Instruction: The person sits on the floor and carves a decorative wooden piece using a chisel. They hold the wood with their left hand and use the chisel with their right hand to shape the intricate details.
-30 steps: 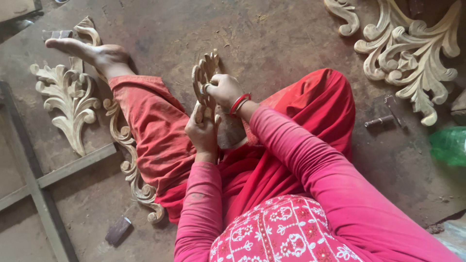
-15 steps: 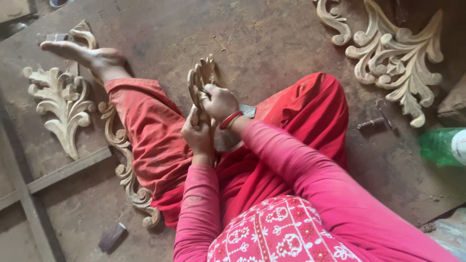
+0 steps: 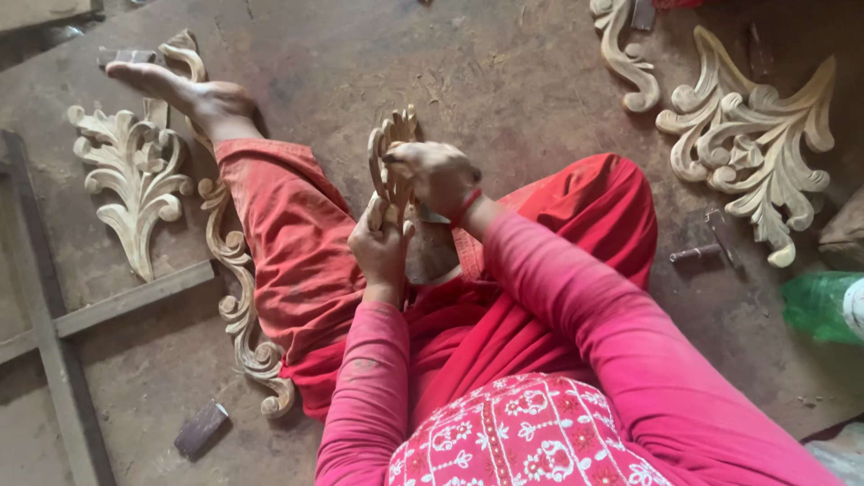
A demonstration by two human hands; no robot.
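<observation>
Currently we grip carved wooden scroll point(image 3: 389, 157) above lap: left hand point(image 3: 382, 247) clenched on lower end, right hand point(image 3: 438, 175) clasping top. Risk: thin curls snapping under pressure; piece slipping onto floor point(image 3: 504, 72).

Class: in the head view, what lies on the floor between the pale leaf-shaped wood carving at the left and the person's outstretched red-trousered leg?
A long, pale scroll-carved wooden strip lies there, running alongside the leg.
</observation>
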